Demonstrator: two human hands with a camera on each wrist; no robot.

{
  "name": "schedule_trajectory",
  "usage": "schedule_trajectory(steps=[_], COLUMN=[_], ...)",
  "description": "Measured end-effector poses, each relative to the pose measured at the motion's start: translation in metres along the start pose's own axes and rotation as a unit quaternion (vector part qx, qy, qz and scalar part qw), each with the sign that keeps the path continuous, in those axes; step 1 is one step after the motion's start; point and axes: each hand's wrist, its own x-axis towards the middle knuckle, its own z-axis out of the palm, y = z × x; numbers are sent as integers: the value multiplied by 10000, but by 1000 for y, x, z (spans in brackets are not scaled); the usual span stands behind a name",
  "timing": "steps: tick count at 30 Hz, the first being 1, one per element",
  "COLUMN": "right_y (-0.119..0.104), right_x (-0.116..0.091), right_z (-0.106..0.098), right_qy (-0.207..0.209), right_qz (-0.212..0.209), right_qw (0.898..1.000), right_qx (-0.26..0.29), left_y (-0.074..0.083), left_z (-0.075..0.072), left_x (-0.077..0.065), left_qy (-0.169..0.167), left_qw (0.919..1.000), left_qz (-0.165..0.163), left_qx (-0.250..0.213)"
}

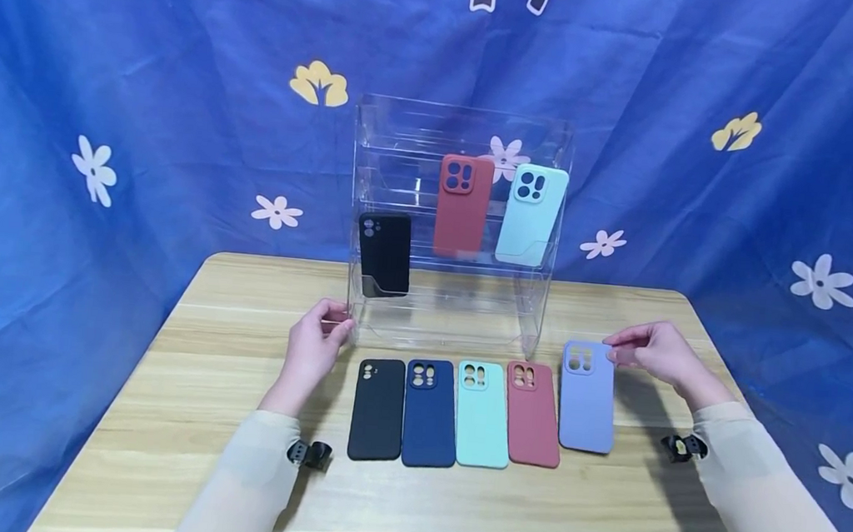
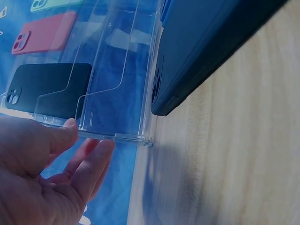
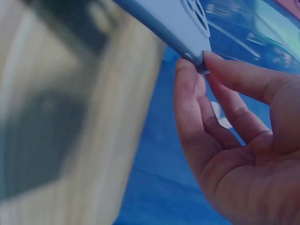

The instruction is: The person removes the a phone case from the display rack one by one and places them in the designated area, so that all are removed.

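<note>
While the right hand (image 1: 656, 351) has the lilac phone case (image 1: 586, 412) pinched by its upper right corner, so the case is just left of those fingertips, the left hand (image 1: 315, 345) is kinda just touching the side of the clear rack (image 1: 459, 325), fingers loose. Further left of the right hand there's a red case (image 1: 533, 420), mint case (image 1: 483, 425), navy case (image 1: 430, 421) and black case (image 1: 376, 416) lined up on the table (image 1: 452, 518).

Your head view is bright and fairly sharp, with a soft shadow beside your right sleeve (image 1: 762, 493) on the counter (image 1: 467, 515) and glints on the clear rack (image 1: 460, 315). Both wrist views look dimmer and bluish; in the right one, the counter blurs out of focus under dark, soft-edged shadows.
</note>
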Motion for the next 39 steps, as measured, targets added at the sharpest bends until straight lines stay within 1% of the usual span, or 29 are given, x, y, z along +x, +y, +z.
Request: schedule_trajectory(steps=[6,11,16,20,24,28,32,39], right_y=[18,31,32,34,35,35,35,26], right_x=[5,9,10,11,12,11,10,16], right_z=[14,25,29,32,36,40,45,50], right_qy=[112,143,184,118,88,227,363,494], right_qz=[-130,-68,-48,-73,-129,-166,-218,-638], right_qw=[9968,9943,9929,9928,9912,9869,9803,9705], right_qx=[-777,-1051,-1171,-1189,-1316,-1590,-1928,-2274], left_y=[-1,-4,-3,-1,0,-1,-1,1], left_z=[1,1,0,-1,-1,-1,-1,0], left_x=[0,0,-1,0,1,0,-2,-1], left_qy=[2,0,20,46,57,-14,-67,45], left_qw=[10000,10000,10000,10000,9999,10000,9999,9999], left_qz=[33,65,24,79,107,17,-54,107], left_qx=[-12,-18,-27,23,61,79,72,115])
